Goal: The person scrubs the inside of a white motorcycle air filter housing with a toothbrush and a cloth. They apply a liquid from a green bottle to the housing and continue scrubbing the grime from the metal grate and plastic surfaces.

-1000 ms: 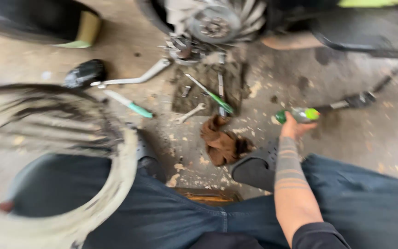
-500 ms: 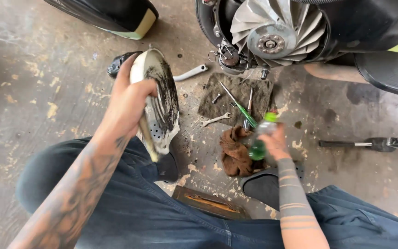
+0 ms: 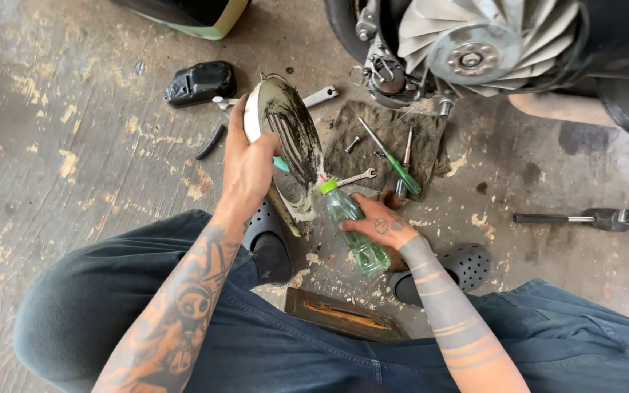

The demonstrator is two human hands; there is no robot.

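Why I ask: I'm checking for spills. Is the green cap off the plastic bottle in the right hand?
No, the green cap sits on the neck of the plastic bottle gripped by the right hand.

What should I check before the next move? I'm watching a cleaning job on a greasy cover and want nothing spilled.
1. Left hand grips the cover by its rim: ok.
2. Right hand wraps the bottle: ok.
3. Bottle's green cap points at the cover's lower face: ok.
4. Cap open or shut: cannot tell.
5. Cover's inner face clean: not ok, dark grime shows.
6. Screwdriver and wrench lie clear of the bottle, on the rag: ok.
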